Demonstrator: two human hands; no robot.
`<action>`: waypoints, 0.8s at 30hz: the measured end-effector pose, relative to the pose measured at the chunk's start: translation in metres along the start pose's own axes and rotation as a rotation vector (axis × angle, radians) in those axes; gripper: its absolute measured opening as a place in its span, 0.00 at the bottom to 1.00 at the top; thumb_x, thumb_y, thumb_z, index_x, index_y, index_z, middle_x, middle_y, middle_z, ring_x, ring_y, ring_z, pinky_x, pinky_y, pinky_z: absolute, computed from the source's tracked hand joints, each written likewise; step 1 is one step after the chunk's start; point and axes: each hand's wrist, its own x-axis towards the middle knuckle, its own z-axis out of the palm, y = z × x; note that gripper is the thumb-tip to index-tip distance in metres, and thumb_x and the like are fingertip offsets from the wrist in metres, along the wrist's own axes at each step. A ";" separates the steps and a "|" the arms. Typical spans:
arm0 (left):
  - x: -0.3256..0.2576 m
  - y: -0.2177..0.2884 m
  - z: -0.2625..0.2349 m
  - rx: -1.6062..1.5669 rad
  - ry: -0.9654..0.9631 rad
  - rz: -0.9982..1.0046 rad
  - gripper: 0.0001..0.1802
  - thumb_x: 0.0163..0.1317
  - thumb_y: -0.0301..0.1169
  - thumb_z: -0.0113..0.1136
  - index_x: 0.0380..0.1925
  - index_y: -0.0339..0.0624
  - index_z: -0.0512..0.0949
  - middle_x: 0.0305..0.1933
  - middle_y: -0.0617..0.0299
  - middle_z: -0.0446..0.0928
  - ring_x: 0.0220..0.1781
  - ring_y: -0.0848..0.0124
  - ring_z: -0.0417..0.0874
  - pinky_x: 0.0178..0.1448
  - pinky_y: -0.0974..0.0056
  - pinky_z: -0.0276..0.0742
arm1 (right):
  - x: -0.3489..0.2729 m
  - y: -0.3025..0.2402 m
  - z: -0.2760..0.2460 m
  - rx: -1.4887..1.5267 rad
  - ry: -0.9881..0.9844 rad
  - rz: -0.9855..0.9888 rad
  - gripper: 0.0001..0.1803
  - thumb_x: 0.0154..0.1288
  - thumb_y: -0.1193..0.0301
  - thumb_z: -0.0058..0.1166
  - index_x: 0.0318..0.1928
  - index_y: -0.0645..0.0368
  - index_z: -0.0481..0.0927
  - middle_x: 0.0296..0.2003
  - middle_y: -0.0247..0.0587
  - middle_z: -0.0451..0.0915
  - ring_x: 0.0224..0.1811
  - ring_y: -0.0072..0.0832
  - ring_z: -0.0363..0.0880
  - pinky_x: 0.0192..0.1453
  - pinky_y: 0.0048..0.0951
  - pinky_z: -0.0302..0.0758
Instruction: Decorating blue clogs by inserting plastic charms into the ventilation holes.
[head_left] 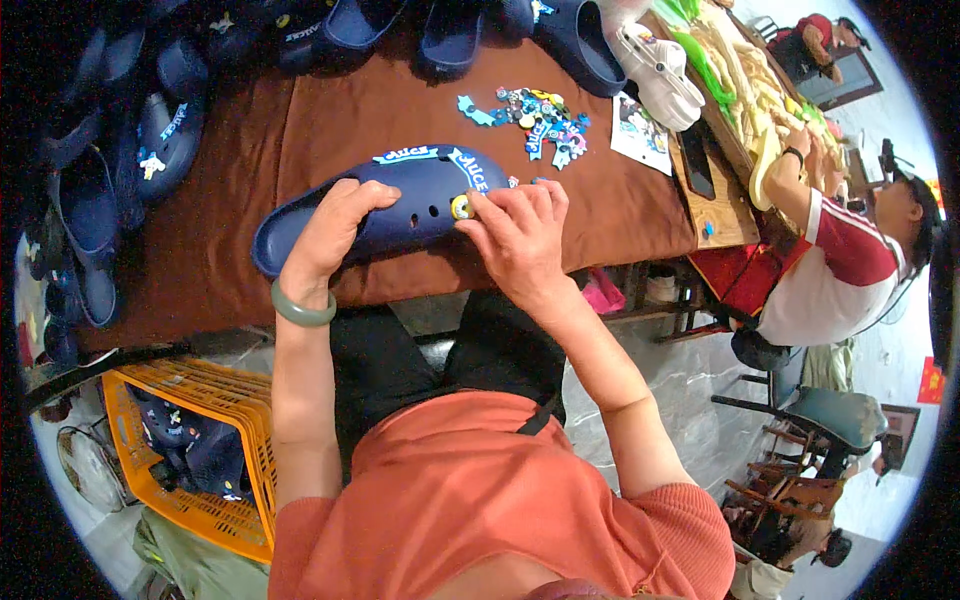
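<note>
A navy clog (393, 232) lies on the brown cloth (350, 110) in front of me, its heel to the left and its toe to the right. My left hand (333, 228), with a green bangle on the wrist, grips its middle, thumb on top. A round yellow shoe charm (461, 207) is pinched in the fingers of my right hand (524, 232), against the clog's upper beside two bare holes. Blue and white lettered charms (413, 153) sit along the far side and toe. Whether the yellow charm's stem is in a hole is hidden.
A pile of loose charms (540, 120) and a printed card (640, 133) lie beyond the clog. More navy clogs (168, 140) line the table's left and far edges. White clogs (657, 75) and a phone (696, 165) are right. An orange crate (190, 373) stands lower left. A co-worker (830, 290) sits right.
</note>
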 end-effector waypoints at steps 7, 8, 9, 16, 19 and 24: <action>0.000 -0.001 -0.001 -0.034 0.014 -0.003 0.12 0.59 0.36 0.58 0.32 0.36 0.78 0.34 0.64 0.75 0.40 0.76 0.73 0.48 0.69 0.68 | -0.030 0.082 -0.017 0.026 -0.087 0.348 0.05 0.58 0.72 0.59 0.36 0.54 0.82 0.33 0.37 0.81 0.39 0.34 0.77 0.48 0.36 0.64; 0.000 -0.001 -0.002 -0.035 0.015 -0.003 0.12 0.59 0.36 0.58 0.32 0.36 0.78 0.34 0.64 0.75 0.40 0.76 0.73 0.48 0.69 0.68 | -0.034 0.091 -0.016 0.063 -0.125 0.424 0.05 0.59 0.71 0.59 0.36 0.55 0.83 0.33 0.39 0.81 0.37 0.36 0.78 0.44 0.36 0.67; 0.000 -0.001 -0.004 0.019 -0.001 -0.009 0.11 0.61 0.34 0.56 0.33 0.37 0.79 0.37 0.63 0.76 0.43 0.73 0.75 0.51 0.67 0.68 | -0.033 0.094 -0.013 0.093 -0.125 0.452 0.06 0.58 0.70 0.60 0.36 0.56 0.83 0.32 0.40 0.81 0.35 0.38 0.78 0.42 0.37 0.69; -0.003 0.000 -0.001 0.011 0.017 0.023 0.11 0.62 0.33 0.53 0.34 0.38 0.81 0.38 0.62 0.78 0.46 0.72 0.77 0.54 0.66 0.69 | -0.027 0.085 0.004 0.119 -0.236 0.460 0.11 0.53 0.68 0.65 0.37 0.58 0.81 0.32 0.45 0.78 0.33 0.43 0.78 0.39 0.41 0.74; 0.010 -0.018 -0.011 -0.049 -0.068 -0.054 0.11 0.61 0.33 0.55 0.32 0.37 0.81 0.36 0.62 0.79 0.43 0.73 0.78 0.52 0.66 0.70 | -0.024 0.078 -0.003 0.174 -0.184 0.477 0.14 0.52 0.70 0.67 0.38 0.59 0.78 0.35 0.46 0.77 0.32 0.43 0.77 0.37 0.40 0.74; 0.013 -0.025 -0.012 0.251 -0.177 0.236 0.13 0.63 0.29 0.45 0.40 0.43 0.79 0.39 0.58 0.76 0.45 0.61 0.73 0.53 0.62 0.66 | -0.032 0.071 -0.007 0.300 -0.149 0.711 0.17 0.53 0.74 0.68 0.43 0.62 0.78 0.30 0.35 0.77 0.32 0.20 0.74 0.38 0.21 0.73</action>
